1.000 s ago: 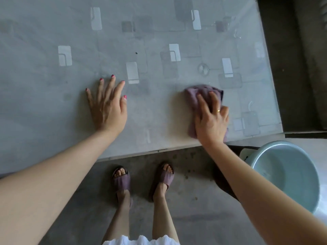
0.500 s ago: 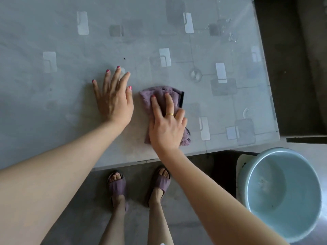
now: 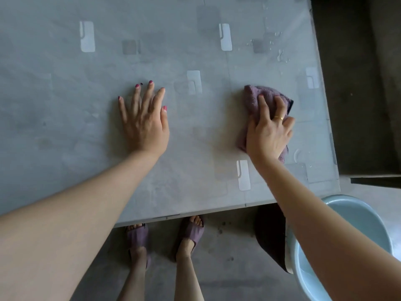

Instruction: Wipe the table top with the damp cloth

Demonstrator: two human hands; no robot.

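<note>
The grey table top (image 3: 195, 137) has a pattern of pale rectangles under a clear cover. My right hand (image 3: 268, 129) lies on a bunched mauve damp cloth (image 3: 252, 98) near the table's right edge, with its fingers bent over the cloth and gripping it against the surface. The cloth shows beyond my fingertips and beside my palm. My left hand (image 3: 144, 120) rests flat on the table to the left of the cloth, fingers spread and straight, holding nothing.
Water drops (image 3: 280, 55) sit on the table at the far right. A pale blue basin (image 3: 355, 246) stands on the floor at the lower right, partly behind my right forearm. My feet in mauve slippers (image 3: 191, 233) stand at the table's near edge.
My right hand has swept the cloth from beside my left hand back to the right, toward the table's right edge. My left hand has stayed flat on the table.
</note>
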